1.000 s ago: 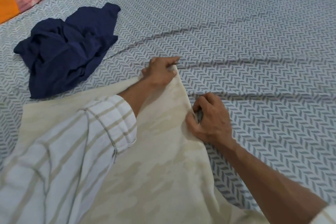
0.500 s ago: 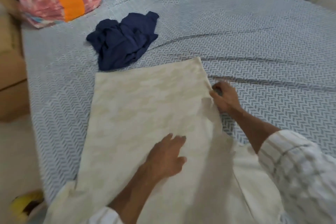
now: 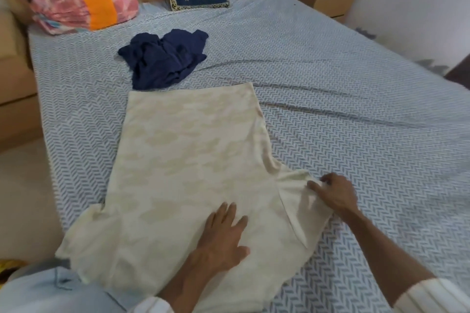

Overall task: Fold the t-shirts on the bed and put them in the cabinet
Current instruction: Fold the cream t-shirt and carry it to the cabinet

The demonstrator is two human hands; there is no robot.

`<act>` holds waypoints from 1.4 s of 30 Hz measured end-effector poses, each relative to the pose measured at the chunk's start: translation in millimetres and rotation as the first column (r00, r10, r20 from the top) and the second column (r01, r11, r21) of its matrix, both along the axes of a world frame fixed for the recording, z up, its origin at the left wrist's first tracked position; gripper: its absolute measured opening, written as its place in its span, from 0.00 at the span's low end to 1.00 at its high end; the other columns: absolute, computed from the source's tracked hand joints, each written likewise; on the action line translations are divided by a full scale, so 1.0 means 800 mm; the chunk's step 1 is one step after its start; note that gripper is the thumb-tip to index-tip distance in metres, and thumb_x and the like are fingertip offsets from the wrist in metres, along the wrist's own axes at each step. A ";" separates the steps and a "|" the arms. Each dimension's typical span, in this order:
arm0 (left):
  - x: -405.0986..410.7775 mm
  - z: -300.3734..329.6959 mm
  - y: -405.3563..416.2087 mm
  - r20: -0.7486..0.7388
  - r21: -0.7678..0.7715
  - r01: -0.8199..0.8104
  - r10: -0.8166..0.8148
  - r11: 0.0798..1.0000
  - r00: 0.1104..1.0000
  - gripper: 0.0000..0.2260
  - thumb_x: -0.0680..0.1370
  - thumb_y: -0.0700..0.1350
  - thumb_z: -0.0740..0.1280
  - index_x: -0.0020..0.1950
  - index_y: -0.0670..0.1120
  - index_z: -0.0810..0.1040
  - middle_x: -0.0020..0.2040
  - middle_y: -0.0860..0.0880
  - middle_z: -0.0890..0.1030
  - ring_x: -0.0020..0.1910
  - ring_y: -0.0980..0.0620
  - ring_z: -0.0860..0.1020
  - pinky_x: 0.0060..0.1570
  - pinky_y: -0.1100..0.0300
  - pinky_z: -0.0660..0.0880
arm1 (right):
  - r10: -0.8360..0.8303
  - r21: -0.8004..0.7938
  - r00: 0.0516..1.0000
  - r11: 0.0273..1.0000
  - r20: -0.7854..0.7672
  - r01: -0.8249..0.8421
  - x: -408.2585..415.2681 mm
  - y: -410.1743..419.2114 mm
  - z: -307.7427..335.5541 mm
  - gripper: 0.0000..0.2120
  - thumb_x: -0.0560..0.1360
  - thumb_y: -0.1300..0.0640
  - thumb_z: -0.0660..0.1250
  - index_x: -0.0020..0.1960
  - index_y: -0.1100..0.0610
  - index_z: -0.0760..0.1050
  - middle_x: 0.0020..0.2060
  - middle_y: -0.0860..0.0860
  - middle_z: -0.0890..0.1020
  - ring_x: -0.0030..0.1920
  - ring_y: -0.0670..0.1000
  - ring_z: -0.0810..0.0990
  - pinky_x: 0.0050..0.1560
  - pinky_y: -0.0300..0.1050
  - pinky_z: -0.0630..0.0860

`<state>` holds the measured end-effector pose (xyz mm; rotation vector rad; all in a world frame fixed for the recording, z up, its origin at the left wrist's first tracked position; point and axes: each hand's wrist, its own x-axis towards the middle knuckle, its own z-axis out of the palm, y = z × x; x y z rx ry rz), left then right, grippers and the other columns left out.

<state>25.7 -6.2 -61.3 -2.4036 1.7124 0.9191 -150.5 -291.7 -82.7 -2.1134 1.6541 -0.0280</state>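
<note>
Lying flat on the bed (image 3: 356, 89), the cream t-shirt (image 3: 188, 160) occupies the centre of view, hem toward 12 o'clock and sleeves toward the person at 6 o'clock. At 11 o'clock from it, touching or just short of its far left corner, sits a navy t-shirt (image 3: 165, 58), crumpled and not yet folded.

The left hand (image 3: 223, 239) rests palm down with fingers spread wide on the cream shirt's lower body, gripping nothing. At 3 o'clock from it, the right hand (image 3: 335, 194) has its fingers closed on the edge of the right sleeve (image 3: 302, 203).

Assessment: the fabric appears thin, light and limp. It will crease and slide rather than hold shape, so one flat palm should anchor it while the other takes a seam or sleeve edge. Grasping mid-panel would likely bunch the cloth.

The cabinet is not identifiable in view.
</note>
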 end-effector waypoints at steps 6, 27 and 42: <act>-0.041 0.000 0.008 -0.038 0.000 0.063 -0.063 0.998 0.997 0.36 0.78 0.62 0.62 0.81 0.54 0.50 0.81 0.47 0.38 0.79 0.46 0.36 0.77 0.46 0.41 | -0.111 0.071 0.981 0.992 0.159 0.101 -0.030 0.022 0.014 0.11 0.74 0.46 0.66 0.44 0.55 0.75 0.40 0.55 0.81 0.41 0.58 0.80 0.46 0.56 0.79; 0.133 0.020 0.218 -0.282 -0.436 -0.900 0.952 -0.012 0.124 0.21 0.75 0.37 0.67 0.69 0.43 0.74 0.65 0.40 0.77 0.64 0.39 0.75 0.61 0.51 0.73 | 0.782 -0.207 0.600 0.624 0.170 -0.754 0.219 0.353 0.028 0.13 0.75 0.55 0.67 0.59 0.54 0.77 0.55 0.53 0.81 0.57 0.60 0.77 0.54 0.52 0.74; 0.215 -0.018 0.306 -0.653 0.405 -0.740 0.396 -0.537 -0.646 0.15 0.71 0.37 0.75 0.56 0.37 0.77 0.50 0.40 0.82 0.48 0.41 0.81 0.52 0.46 0.80 | 0.982 -0.156 0.179 0.188 0.066 -0.970 0.285 0.518 0.002 0.12 0.76 0.47 0.62 0.52 0.55 0.71 0.48 0.54 0.77 0.48 0.59 0.77 0.40 0.48 0.65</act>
